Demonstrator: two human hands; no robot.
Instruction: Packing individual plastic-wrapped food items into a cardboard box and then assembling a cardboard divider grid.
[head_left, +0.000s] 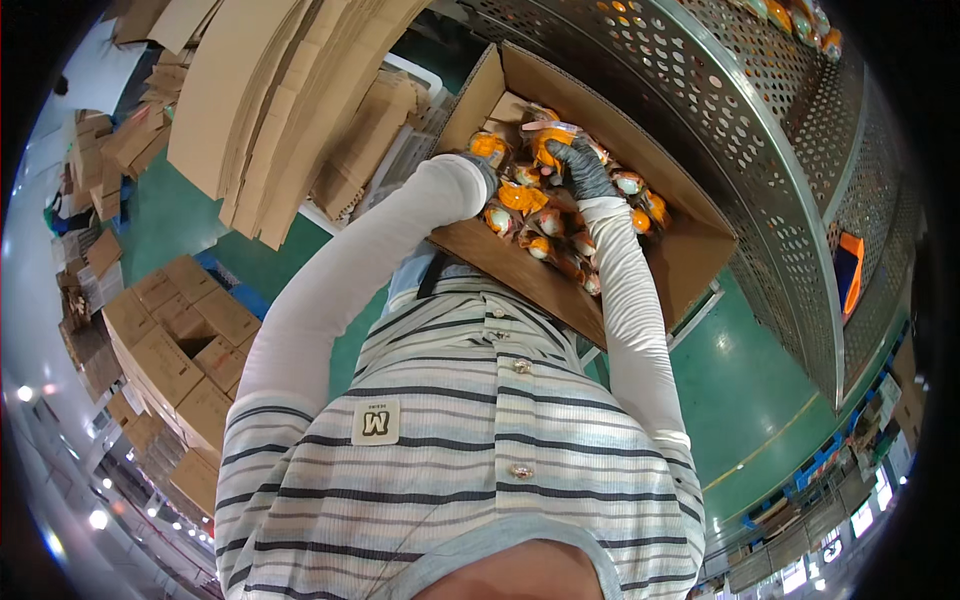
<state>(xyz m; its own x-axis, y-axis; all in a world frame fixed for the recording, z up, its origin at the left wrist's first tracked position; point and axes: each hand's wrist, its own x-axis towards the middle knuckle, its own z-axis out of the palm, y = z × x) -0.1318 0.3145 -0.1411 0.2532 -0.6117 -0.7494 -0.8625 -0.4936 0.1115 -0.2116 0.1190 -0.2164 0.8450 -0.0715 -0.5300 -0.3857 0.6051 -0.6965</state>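
An open cardboard carton (525, 281) stands in front of me with several small orange-and-white items in clear plastic wrap (523, 198) inside. My right hand (586, 169), in a grey glove and white sleeve, reaches into the carton. Its fingers are closed around an orange wrapped item (551, 142) near the far side. At the carton's left wall is my left hand (486, 174), gloved too, beside another orange wrapped item (488, 145). The left sleeve covers most of that hand, so its fingers and grip are hidden.
A perforated metal trough (750, 161) borders the carton on the right, with more wrapped items (802, 22) in it. Flat cardboard sheets (277, 112) stand stacked at the left. Closed cartons (180, 330) are piled on a blue pallet (232, 285) behind, on the green floor.
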